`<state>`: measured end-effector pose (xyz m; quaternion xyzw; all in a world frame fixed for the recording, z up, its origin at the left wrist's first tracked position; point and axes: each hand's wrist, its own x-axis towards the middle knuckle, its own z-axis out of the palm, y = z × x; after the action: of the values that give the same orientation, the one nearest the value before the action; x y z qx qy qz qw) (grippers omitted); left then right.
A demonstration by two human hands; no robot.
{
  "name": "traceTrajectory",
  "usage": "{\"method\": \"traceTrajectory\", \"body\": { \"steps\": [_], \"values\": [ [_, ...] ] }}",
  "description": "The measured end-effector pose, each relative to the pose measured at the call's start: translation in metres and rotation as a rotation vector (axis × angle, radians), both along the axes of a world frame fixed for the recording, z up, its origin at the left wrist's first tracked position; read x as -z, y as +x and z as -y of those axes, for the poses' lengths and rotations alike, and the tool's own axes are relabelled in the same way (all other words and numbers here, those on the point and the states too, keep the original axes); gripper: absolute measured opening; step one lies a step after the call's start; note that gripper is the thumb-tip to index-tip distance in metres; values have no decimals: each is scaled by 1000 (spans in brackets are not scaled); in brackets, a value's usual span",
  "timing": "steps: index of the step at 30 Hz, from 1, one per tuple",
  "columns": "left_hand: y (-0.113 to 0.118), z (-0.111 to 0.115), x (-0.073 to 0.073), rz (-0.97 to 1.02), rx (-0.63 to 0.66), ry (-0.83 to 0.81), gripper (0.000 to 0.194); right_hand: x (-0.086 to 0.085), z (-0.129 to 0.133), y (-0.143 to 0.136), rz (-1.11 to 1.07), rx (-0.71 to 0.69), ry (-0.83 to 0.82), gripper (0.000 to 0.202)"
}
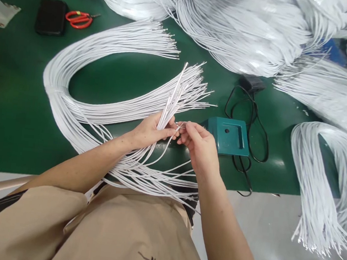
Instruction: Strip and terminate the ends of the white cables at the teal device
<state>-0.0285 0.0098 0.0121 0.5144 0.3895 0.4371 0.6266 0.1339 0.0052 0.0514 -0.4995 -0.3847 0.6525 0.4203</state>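
Note:
My left hand is closed round a small bunch of white wires, whose ends stick up past the thumb. Close beside it, my right hand pinches the tip of a single wire at the left fingertips. A long bundle of white wires curves round in a U on the green table, its loose ends behind my left hand. More white wires spread under my forearms to the table's front edge. Just right of my right hand stands a teal device with a recessed top.
Red-handled scissors lie beside a black box at the upper left. Large heaps of white wires cover the back, and another bundle hangs over the right front edge. A black cable with an adapter runs by the device.

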Motion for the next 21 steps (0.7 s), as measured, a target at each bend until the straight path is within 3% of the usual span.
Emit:
{"method": "traceTrajectory", "body": {
  "steps": [5, 8, 10, 12, 16, 18, 21],
  "values": [
    [-1, 0, -3, 102, 58, -89, 43, -4, 2, -2, 462, 3, 277, 12],
    [-3, -1, -3, 143, 121, -160, 43, -1, 6, -4, 756, 17, 556, 17],
    [-4, -2, -2, 189, 135, -204, 45, 2, 8, -4, 840, 24, 658, 20],
    [-5, -3, -1, 235, 142, -234, 44, 4, 9, -1, 764, 5, 615, 21],
    [-7, -4, -1, 277, 165, -228, 40, 1, 2, 6, 463, -96, 370, 18],
    [-7, -4, -1, 263, 168, -217, 40, -1, -2, 8, 399, -155, 291, 24],
    [-7, -4, -1, 242, 179, -208, 40, -2, -6, 7, 376, -192, 263, 18]
  ]
}}
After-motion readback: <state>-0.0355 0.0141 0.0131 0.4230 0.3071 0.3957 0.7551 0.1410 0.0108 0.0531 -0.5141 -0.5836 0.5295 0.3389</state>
